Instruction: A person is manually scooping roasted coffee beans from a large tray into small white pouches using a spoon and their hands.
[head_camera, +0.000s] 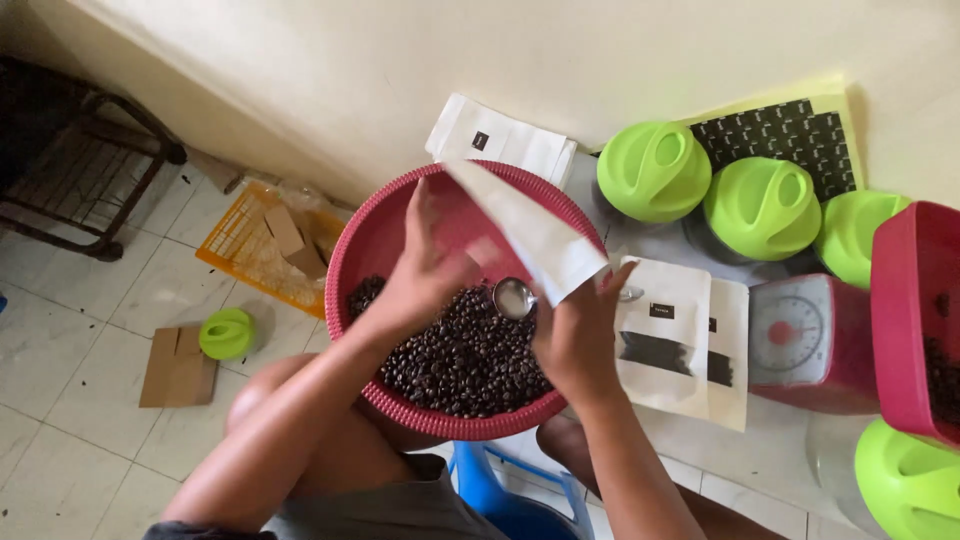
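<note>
The red basin holds dark coffee beans; the left hand and right hand each grip the empty-looking white pouch, over a metal scoop.

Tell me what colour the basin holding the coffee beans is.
Pinkish red basin, seen in the head view.

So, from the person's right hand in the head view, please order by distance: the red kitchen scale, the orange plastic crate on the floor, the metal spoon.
From the right hand:
1. Metal spoon, just left, over the beans.
2. Red kitchen scale, to the right.
3. Orange plastic crate, far left on the floor.
</note>
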